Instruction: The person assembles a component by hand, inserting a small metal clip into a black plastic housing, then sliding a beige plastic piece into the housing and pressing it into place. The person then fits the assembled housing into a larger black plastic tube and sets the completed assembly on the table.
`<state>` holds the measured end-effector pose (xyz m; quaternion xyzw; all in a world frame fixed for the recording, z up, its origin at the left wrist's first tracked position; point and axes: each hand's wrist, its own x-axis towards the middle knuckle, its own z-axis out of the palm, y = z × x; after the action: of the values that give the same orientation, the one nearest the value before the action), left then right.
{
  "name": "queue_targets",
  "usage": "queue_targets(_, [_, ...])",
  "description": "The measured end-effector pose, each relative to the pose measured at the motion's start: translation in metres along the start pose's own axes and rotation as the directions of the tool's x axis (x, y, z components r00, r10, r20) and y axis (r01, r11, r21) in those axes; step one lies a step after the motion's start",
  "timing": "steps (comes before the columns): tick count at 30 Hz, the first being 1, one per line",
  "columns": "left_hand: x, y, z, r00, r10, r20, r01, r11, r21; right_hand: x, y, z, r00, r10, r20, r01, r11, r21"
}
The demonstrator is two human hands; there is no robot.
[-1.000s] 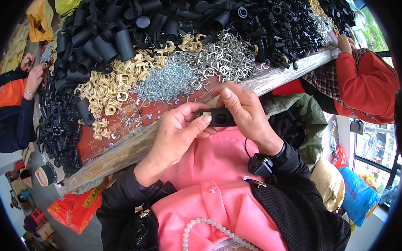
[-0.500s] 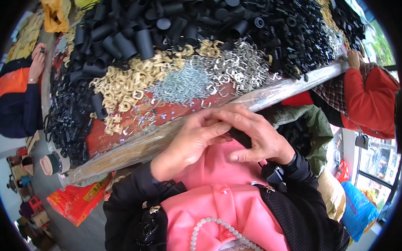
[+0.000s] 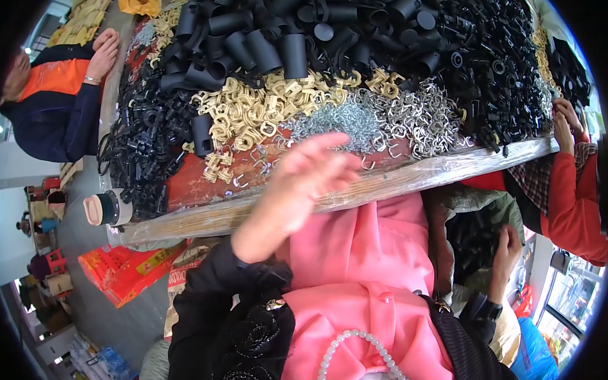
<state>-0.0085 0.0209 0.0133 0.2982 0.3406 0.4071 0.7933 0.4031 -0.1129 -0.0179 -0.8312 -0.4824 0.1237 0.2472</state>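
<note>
My left hand (image 3: 304, 186), smeared by motion, hovers over the table's front edge with its fingers stretched out. Nothing shows in it. Just beyond lie small silvery springs or screws (image 3: 335, 122), too fine to tell which, and a heap of cream-coloured plastic clips (image 3: 264, 111). My right hand (image 3: 508, 253) is at the right rim of a green woven sack (image 3: 441, 232), seen side-on. Its fingers are loosely bent and apart, with no object visible in them. Inside the sack are black parts (image 3: 476, 241). Curved silvery metal hooks (image 3: 425, 122) lie right of the small silvery pieces.
Black cylinders (image 3: 294, 56) and small black fittings (image 3: 497, 69) are piled across the table. A wrapped wooden rail (image 3: 377, 187) edges it. Co-workers sit left (image 3: 60, 98) and right (image 3: 572, 194). A lidded cup (image 3: 107, 209) stands at the near left corner; a red bag (image 3: 129, 270) lies below.
My hands, together before, are now apart. The right has swung right to the sack; the left has stayed near the table edge, fingers stretched. The view has shifted left.
</note>
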Motion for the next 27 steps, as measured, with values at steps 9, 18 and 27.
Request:
queue_targets(9, [0.020, -0.023, 0.038, 0.988, 0.116, 0.098, -0.137, 0.957, 0.256, -0.021, -0.149, 0.033, 0.810, -0.351, 0.470, -0.245, 0.526, 0.815])
queue_targets(18, [0.013, -0.031, 0.065, 0.934, 0.150, 0.325, -0.198, 0.973, 0.121, -0.014, -0.223, 0.076, 0.329, -0.932, 0.156, 0.474, 0.305, 0.826])
queue_targets(27, [0.011, -0.040, 0.071, 0.888, 0.222, 0.402, -0.263, 0.964, 0.048, -0.020, -0.218, 0.069, 0.382, -0.914, 0.138, 0.471, 0.321, 0.822])
